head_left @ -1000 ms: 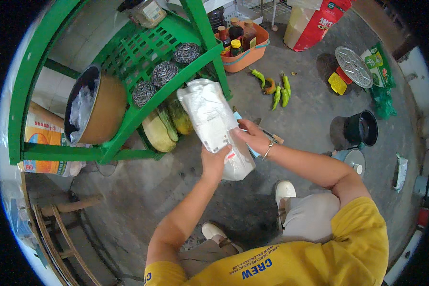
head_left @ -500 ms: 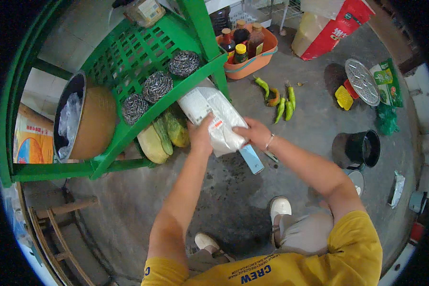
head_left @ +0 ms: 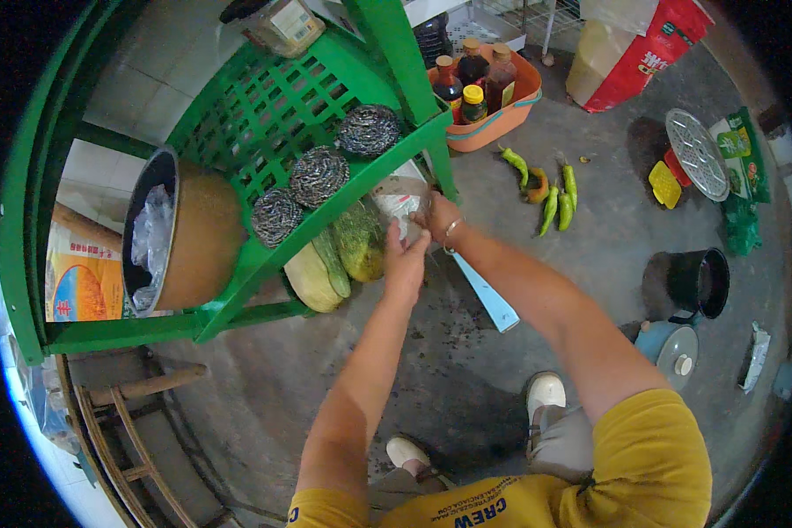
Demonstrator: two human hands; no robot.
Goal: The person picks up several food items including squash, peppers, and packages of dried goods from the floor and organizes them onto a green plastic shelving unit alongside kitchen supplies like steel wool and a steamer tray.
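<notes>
A white, plastic-wrapped package (head_left: 399,204) is partly tucked beneath the lower tier of the green shelf (head_left: 361,187), so much of it is hidden. My left hand (head_left: 407,260) has its fingers closed at the package's near end. Against its right side, my right hand (head_left: 444,216) grips with bent fingers, and a bracelet circles that wrist. Left of the package, a pale gourd (head_left: 315,280) and green squashes (head_left: 361,246) lie under the shelf. A light-blue flat box (head_left: 493,299) lies on the floor below my right forearm.
Steel-wool scourers (head_left: 319,176) and a big brown pot (head_left: 204,233) stand on the shelf. An orange basket of bottles (head_left: 493,130), green peppers (head_left: 550,211), a black pot (head_left: 700,282) and a lidded pot (head_left: 678,356) are on the floor. A wooden stool (head_left: 119,440) is at lower left.
Both hands have pushed the white package forward under the shelf, and less of it shows. More of the blue box is visible. The whole view has shifted slightly.
</notes>
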